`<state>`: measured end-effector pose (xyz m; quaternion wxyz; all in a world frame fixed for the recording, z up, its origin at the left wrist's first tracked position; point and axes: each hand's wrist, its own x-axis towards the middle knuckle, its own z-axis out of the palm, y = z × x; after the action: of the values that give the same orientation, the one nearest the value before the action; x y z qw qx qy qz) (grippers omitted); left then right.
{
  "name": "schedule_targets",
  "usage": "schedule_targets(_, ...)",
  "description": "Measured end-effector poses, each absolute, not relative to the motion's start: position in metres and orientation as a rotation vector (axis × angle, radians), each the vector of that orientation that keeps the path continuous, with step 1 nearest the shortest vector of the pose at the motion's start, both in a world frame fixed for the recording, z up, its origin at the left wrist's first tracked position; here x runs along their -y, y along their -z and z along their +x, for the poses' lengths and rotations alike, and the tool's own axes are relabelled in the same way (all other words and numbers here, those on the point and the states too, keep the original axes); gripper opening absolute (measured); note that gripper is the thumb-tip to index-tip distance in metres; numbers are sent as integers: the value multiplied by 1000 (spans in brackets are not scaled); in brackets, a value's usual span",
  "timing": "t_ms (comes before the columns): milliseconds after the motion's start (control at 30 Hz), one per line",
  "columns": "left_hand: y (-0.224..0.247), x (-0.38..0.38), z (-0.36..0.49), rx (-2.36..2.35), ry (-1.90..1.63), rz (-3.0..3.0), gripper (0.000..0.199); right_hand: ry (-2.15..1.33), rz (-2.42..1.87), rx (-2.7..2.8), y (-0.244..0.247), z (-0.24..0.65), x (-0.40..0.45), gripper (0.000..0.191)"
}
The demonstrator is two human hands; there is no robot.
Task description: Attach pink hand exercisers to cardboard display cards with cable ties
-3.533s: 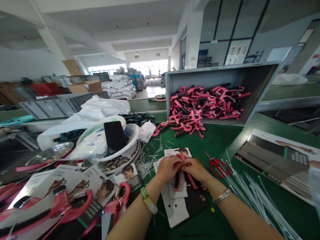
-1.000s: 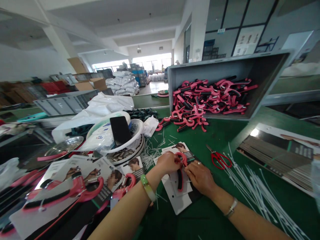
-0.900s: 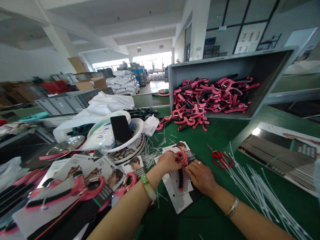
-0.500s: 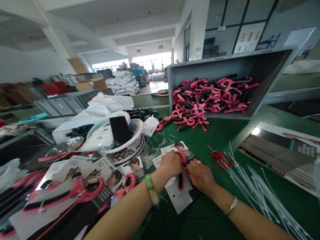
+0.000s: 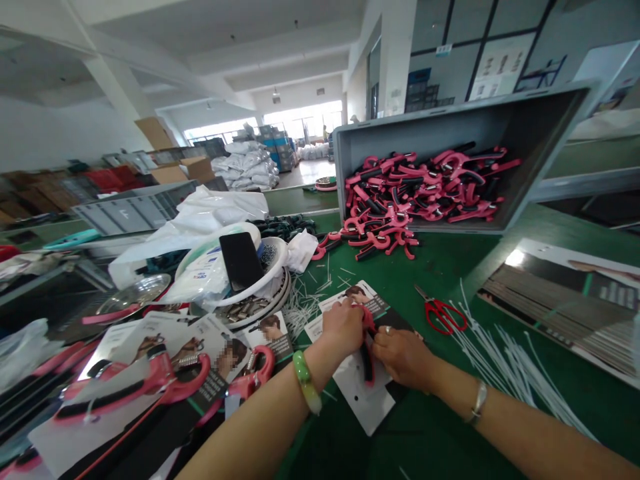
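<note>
A pink and black clamp-like tool (image 5: 368, 365) lies on a printed card (image 5: 367, 408) on the green table. My left hand (image 5: 343, 328), with a green bangle at the wrist, is closed around the tool's upper part. My right hand (image 5: 404, 357), wearing a ring and a silver bracelet, has its fingers pressed together at the tool's right side; what they pinch, if anything, is too small to make out. Red scissors (image 5: 445, 316) lie to the right, beside a spread of white cable ties (image 5: 520, 373).
A grey crate (image 5: 517, 167) on its side holds many pink tools (image 5: 425, 183), some spilling out. At the left are carded tools (image 5: 165, 380), a white basin (image 5: 277, 267) and a phone (image 5: 241, 261). Stacked cards (image 5: 565, 300) lie at the right.
My right hand has shifted slightly and its fingers are more drawn in against the tool. The card and tool have turned a little, with their lower end further right.
</note>
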<state>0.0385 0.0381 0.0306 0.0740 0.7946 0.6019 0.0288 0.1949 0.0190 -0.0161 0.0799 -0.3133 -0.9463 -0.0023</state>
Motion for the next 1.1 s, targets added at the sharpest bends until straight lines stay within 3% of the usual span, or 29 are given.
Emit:
schedule_targets(200, -30, -18, 14, -1955, -530, 2261, 33, -300, -1185, 2595, 3, 210, -12, 30)
schedule_targets(400, -2, 40, -21, -1981, -659, 1814, 39, -207, -1168, 2785, -9, 211, -1, 18)
schedule_targets(533, 27, 51, -23, -1725, -860, 1470, 19, -149, -1191, 2775, -9, 197, 2, 22)
schedule_targets(633, 40, 42, -18, -1650, -993, 1375, 19, -214, -1135, 2653, -3, 186, 3, 20)
schedule_targets(833, 32, 30, -10, -1796, -955, 1598, 16, -425, -1161, 2303, 11, 162, -1, 15)
schedule_targets(1100, 23, 34, -6, -1889, -882, 1919, 22, -326, -1196, 2181, 20, 149, -1, 18)
